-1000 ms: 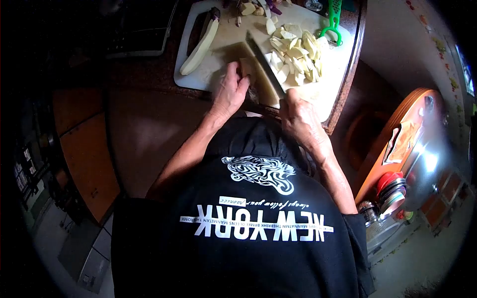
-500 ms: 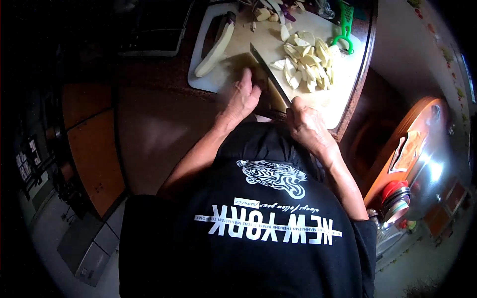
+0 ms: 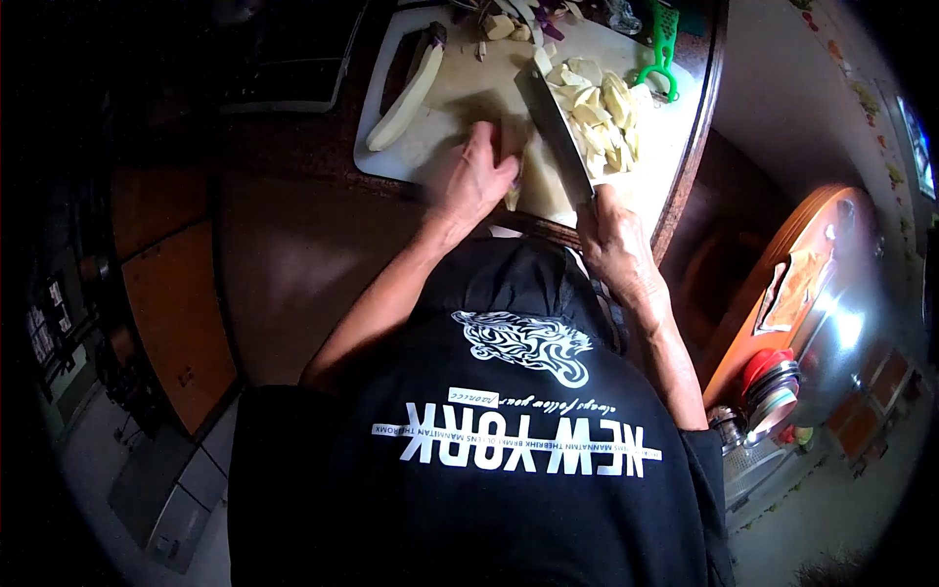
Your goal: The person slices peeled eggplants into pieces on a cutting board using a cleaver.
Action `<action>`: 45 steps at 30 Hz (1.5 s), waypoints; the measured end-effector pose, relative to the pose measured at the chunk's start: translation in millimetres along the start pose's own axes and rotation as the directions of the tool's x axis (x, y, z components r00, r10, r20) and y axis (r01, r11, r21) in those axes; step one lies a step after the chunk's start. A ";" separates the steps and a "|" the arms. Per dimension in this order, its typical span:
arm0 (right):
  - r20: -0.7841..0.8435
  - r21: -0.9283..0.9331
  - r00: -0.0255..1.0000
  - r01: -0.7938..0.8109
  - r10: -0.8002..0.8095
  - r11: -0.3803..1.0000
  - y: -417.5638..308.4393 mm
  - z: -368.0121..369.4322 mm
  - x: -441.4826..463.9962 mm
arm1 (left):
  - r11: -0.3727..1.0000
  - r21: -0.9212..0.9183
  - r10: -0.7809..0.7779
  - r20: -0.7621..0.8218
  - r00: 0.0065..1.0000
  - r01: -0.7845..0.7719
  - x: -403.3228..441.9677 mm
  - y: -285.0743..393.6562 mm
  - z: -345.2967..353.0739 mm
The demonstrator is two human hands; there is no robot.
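My right hand [image 3: 618, 235] is wrapped round the handle of a broad-bladed kitchen knife [image 3: 555, 122]. Its blade slants up and left over the white cutting board [image 3: 450, 112], beside a heap of pale cut pieces [image 3: 599, 112]. Left of the blade, at the board's near edge, my left hand [image 3: 476, 176] has its fingers curled inward, partly in shadow. Something pale shows under its fingertips, too dim to name. Along the board's left side lies a long, pale peeled eggplant [image 3: 409, 106] with a dark stem end.
A green peeler [image 3: 664, 47] lies at the board's far right. Purple and pale peelings with chunks [image 3: 507, 27] sit at the far edge. To the right stands an orange-brown wooden table [image 3: 753, 313] with stacked bowls [image 3: 771, 382].
The knife has lifted and shifted right, its blade now against the heap's left side. My left hand stays near the board's near edge, fingers more curled. The view has shifted slightly.
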State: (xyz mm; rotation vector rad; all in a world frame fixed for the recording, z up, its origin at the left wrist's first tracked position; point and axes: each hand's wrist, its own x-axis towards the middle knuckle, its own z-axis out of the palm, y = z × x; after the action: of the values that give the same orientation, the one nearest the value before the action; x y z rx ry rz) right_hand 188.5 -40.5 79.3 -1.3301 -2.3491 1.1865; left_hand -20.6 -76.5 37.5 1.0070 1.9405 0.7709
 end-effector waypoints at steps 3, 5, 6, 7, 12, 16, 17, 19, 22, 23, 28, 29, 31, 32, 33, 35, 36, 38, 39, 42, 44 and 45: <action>-0.019 -0.017 0.999 0.051 -0.051 0.999 -11.3 -3.9 -8.9 | 0.995 0.087 0.061 -0.039 0.997 -0.057 0.5 -32.9 1.1; 0.053 -0.025 0.999 0.005 -0.004 1.000 -20.7 -4.0 -11.9 | 0.982 0.091 0.173 -0.110 0.979 -0.163 5.2 -54.0 11.7; 0.049 -0.010 0.999 0.004 -0.004 1.000 -23.7 -2.3 -12.7 | 0.958 0.102 0.282 -0.185 0.942 -0.267 6.4 -57.1 13.9; 0.049 -0.012 0.999 0.004 -0.003 1.000 -24.3 -0.5 -12.5 | 0.959 0.101 0.281 -0.185 0.942 -0.266 7.3 -60.8 14.5; 0.054 -0.029 0.999 0.002 0.000 1.000 -31.0 5.4 -11.1 | 0.975 0.199 0.098 -0.008 0.995 -0.094 0.0 -40.9 0.6; 0.033 -0.030 0.997 0.071 -0.070 0.997 -14.7 26.1 -1.8 | 0.969 0.227 0.100 -0.003 0.995 -0.096 5.0 -38.7 11.0; 0.029 -0.033 0.997 0.069 -0.068 0.997 -11.9 26.6 1.1 | 0.969 0.225 0.105 -0.001 0.995 -0.102 5.7 -43.5 14.2; -0.031 -0.046 0.993 0.111 -0.112 0.993 -7.8 27.2 8.0 | 0.958 0.196 0.230 -0.079 0.970 -0.211 6.3 -47.6 12.5; 0.022 -0.037 0.999 0.043 -0.042 0.998 -4.8 14.6 6.9 | 0.971 0.037 0.237 -0.038 0.971 -0.236 7.3 -48.7 9.5; 0.020 -0.046 0.998 0.066 -0.065 0.997 -5.0 11.7 5.0 | 0.972 0.034 0.235 -0.042 0.971 -0.233 7.2 -48.5 9.6; 0.029 -0.052 0.996 0.083 -0.082 0.995 -26.1 -2.6 -10.3 | 0.920 0.135 0.385 -0.130 0.914 -0.368 11.8 -52.2 12.7; 0.027 -0.053 0.996 0.081 -0.080 0.995 -28.2 -3.5 -10.0 | 0.919 0.134 0.386 -0.128 0.914 -0.370 11.1 -53.6 11.6; 0.109 -0.099 0.994 0.041 -0.030 0.994 -29.8 -2.7 -9.0 | 0.950 0.281 0.122 0.066 0.990 -0.136 5.6 -45.2 0.7; 0.109 -0.098 0.994 0.040 -0.029 0.994 -30.7 -1.8 -9.0 | 0.956 0.225 0.192 0.003 0.981 -0.188 10.7 -59.8 7.8; 0.097 -0.124 0.993 0.072 -0.060 0.990 -30.5 -0.4 -8.6 | 0.956 0.225 0.191 0.002 0.982 -0.186 12.8 -65.9 11.3; 0.084 -0.148 0.992 0.105 -0.093 0.983 -29.6 5.9 -6.1 | 0.895 0.328 0.336 -0.052 0.941 -0.301 16.4 -78.0 16.6; 0.072 -0.138 0.988 0.148 -0.139 0.979 -23.4 12.6 -2.1 | 0.896 0.325 0.335 -0.048 0.941 -0.303 17.1 -76.5 18.5; 0.038 -0.154 0.970 0.241 -0.238 0.958 1.0 36.6 5.8 | 0.919 0.336 0.233 -0.036 0.972 -0.208 9.1 -60.0 11.4; 0.031 -0.157 0.970 0.244 -0.242 0.957 -1.4 36.2 7.6 | 0.917 0.337 0.241 -0.038 0.970 -0.215 6.8 -49.0 6.1; 0.038 -0.221 0.983 0.181 -0.177 0.958 -10.0 33.5 9.4 | 0.964 0.244 0.122 -0.034 0.992 -0.110 -4.6 -32.2 -5.2; 0.029 -0.203 0.984 0.180 -0.177 0.962 -12.7 29.5 10.0 | 0.939 0.323 0.127 -0.007 0.992 -0.119 -8.7 -30.4 -2.4; 0.022 -0.182 0.984 0.178 -0.177 0.967 -13.9 29.1 10.8 | 0.908 0.401 0.126 0.022 0.992 -0.124 -9.8 -30.0 -1.3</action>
State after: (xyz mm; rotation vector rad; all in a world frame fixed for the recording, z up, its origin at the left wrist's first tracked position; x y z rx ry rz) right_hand 158.6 -51.8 67.9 -1.1381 -2.5715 0.9435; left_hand -29.2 -100.0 18.2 1.3869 2.1018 0.4457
